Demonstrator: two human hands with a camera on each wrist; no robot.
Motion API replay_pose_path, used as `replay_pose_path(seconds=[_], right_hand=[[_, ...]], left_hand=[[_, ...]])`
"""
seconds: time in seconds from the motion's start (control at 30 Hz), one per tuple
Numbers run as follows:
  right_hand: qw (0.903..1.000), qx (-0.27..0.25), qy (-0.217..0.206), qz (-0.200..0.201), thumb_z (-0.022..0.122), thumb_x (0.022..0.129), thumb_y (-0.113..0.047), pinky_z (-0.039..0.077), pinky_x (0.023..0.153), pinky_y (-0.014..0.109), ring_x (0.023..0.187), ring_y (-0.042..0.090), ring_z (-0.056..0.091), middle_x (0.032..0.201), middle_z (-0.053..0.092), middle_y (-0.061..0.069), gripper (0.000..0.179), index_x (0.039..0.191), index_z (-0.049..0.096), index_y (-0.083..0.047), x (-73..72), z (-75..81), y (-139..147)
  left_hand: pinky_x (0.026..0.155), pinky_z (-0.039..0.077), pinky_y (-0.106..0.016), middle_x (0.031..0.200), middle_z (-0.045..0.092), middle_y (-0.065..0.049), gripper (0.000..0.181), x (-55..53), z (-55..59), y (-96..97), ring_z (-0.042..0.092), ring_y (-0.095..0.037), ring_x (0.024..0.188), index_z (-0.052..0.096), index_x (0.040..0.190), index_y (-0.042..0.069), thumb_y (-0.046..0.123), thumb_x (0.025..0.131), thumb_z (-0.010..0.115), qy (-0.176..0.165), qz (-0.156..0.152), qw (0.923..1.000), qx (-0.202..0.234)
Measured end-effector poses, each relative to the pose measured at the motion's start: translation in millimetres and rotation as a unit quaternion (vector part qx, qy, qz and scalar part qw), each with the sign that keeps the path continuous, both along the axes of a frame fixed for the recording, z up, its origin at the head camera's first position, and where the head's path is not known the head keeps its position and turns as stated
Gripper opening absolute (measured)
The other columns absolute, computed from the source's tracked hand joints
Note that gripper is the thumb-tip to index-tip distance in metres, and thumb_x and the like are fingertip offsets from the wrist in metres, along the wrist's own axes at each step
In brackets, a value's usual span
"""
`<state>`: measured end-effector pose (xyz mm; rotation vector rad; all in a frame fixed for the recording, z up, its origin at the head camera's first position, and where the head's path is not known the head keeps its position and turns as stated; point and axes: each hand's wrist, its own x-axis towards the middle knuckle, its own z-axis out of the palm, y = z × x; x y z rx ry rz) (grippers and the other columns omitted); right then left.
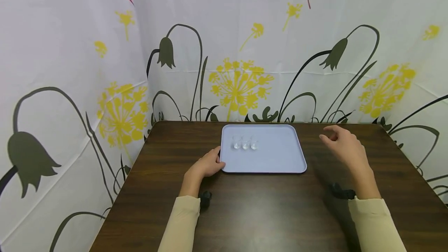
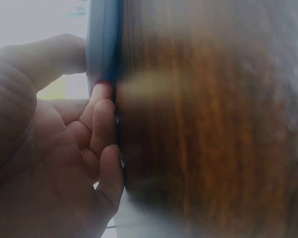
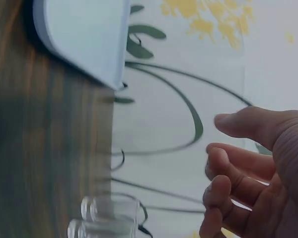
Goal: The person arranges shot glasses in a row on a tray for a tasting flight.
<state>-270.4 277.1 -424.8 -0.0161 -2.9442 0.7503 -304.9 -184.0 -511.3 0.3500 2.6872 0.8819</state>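
A pale blue tray [image 1: 280,151] lies on the dark wooden table. On its left part stand three small clear glasses [image 1: 245,146] in a row. My left hand [image 1: 207,163] grips the tray's left edge, thumb over the rim and fingertips beneath it, as the left wrist view shows of the tray rim [image 2: 102,42]. To the right of the tray my right hand [image 1: 346,147] hovers above the table, thumb and fingers loosely bent and apart, with nothing between them. More clear glasses [image 3: 107,220] appear low in the right wrist view, beyond the tray's right side; the hand hides that spot in the head view.
Behind the table's far edge hangs a white curtain [image 1: 224,7] with printed flowers. The wooden table top [image 1: 266,213] stretches in front of the tray and to both sides. A black device [image 1: 205,198] is worn at the left wrist, another black device [image 1: 341,191] at the right.
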Motion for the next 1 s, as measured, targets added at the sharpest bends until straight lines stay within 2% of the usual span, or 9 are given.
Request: replay_pose_path(seconds=[0.17,0.37,0.47,0.5,0.6,0.63,0.7,0.73,1.0], right_hand=[[0.9993,0.005,-0.036,-0.012,0.058,0.108,-0.049,0.049,0.062,0.044,0.088,0.034,0.073,0.13,0.069,0.029,0.062,0.152,0.054,-0.005,3.6,3.9,20],[0.9966,0.017,-0.067,-0.045,0.056,0.106,-0.057,0.048,0.068,0.055,0.101,0.049,0.068,0.132,0.066,0.031,0.07,0.148,0.053,-0.002,9.4,6.8,44],[0.9938,0.027,-0.086,-0.066,0.053,0.104,-0.065,0.046,0.072,0.06,0.108,0.055,0.064,0.137,0.062,0.033,0.077,0.149,0.05,-0.001,12.5,5.4,54],[0.9929,0.029,-0.092,-0.071,0.052,0.104,-0.066,0.046,0.073,0.062,0.11,0.056,0.063,0.139,0.06,0.033,0.079,0.149,0.049,-0.001,13.1,4.4,56],[0.9908,0.031,-0.105,-0.079,0.051,0.103,-0.069,0.044,0.076,0.064,0.112,0.057,0.061,0.142,0.058,0.033,0.083,0.151,0.047,-0.001,13.6,0.5,61],[0.9901,0.032,-0.11,-0.081,0.051,0.103,-0.07,0.044,0.077,0.065,0.113,0.058,0.061,0.142,0.058,0.033,0.084,0.151,0.047,-0.001,13.4,-0.9,62],[0.9887,0.032,-0.12,-0.084,0.051,0.103,-0.069,0.044,0.078,0.066,0.114,0.058,0.06,0.143,0.057,0.034,0.085,0.152,0.046,0.0,12.7,-3.9,64],[0.9879,0.032,-0.125,-0.085,0.051,0.103,-0.069,0.044,0.078,0.066,0.114,0.059,0.06,0.143,0.057,0.034,0.085,0.152,0.045,0.0,12.3,-5.3,64],[0.9824,0.029,-0.155,-0.1,0.056,0.104,-0.059,0.041,0.088,0.075,0.123,0.067,0.052,0.148,0.048,0.043,0.08,0.154,0.042,0.002,7.0,-13.5,61]], left_hand=[[0.085,0.044,-0.043,0.092,0.055,-0.007,0.071,5.1,6.4,-2.1,0.053,-0.019,0.082,0.038,0.161,-0.001,0.021,0.099,0.063,0.011,-0.008,0.9999,-0.003],[0.096,0.043,-0.052,0.092,0.056,-0.006,0.071,9.2,13.3,0.4,0.054,-0.019,0.083,0.038,0.162,0.001,0.021,0.099,0.065,-0.004,0.0,1.0,0.002],[0.089,0.045,-0.048,0.09,0.055,-0.007,0.07,7.1,9.0,-0.3,0.053,-0.02,0.081,0.038,0.16,-0.002,0.02,0.099,0.065,0.004,-0.006,1.0,0.006],[0.086,0.045,-0.045,0.09,0.055,-0.007,0.07,3.9,2.8,-1.0,0.052,-0.02,0.08,0.038,0.159,-0.003,0.021,0.099,0.064,0.01,-0.009,0.9999,0.004],[0.082,0.043,-0.042,0.091,0.054,-0.006,0.072,2.8,1.3,-0.8,0.052,-0.019,0.08,0.038,0.16,-0.003,0.023,0.099,0.064,0.015,-0.011,0.9998,0.0],[0.085,0.044,-0.043,0.092,0.055,-0.007,0.071,5.3,5.9,0.5,0.053,-0.019,0.081,0.039,0.16,-0.002,0.022,0.099,0.065,0.008,-0.005,1.0,0.0],[0.087,0.043,-0.045,0.093,0.055,-0.007,0.068,6.1,6.3,1.4,0.053,-0.019,0.083,0.04,0.159,0.0,0.022,0.099,0.065,0.008,-0.002,1.0,-0.002],[0.089,0.043,-0.046,0.094,0.055,-0.007,0.067,9.5,12.3,2.8,0.053,-0.019,0.084,0.041,0.158,0.001,0.022,0.1,0.066,0.002,0.002,1.0,-0.003],[0.1,0.042,-0.055,0.097,0.056,-0.007,0.063,13.6,14.1,4.8,0.053,-0.02,0.089,0.044,0.156,0.003,0.021,0.1,0.067,0.005,0.014,0.9998,-0.014]])
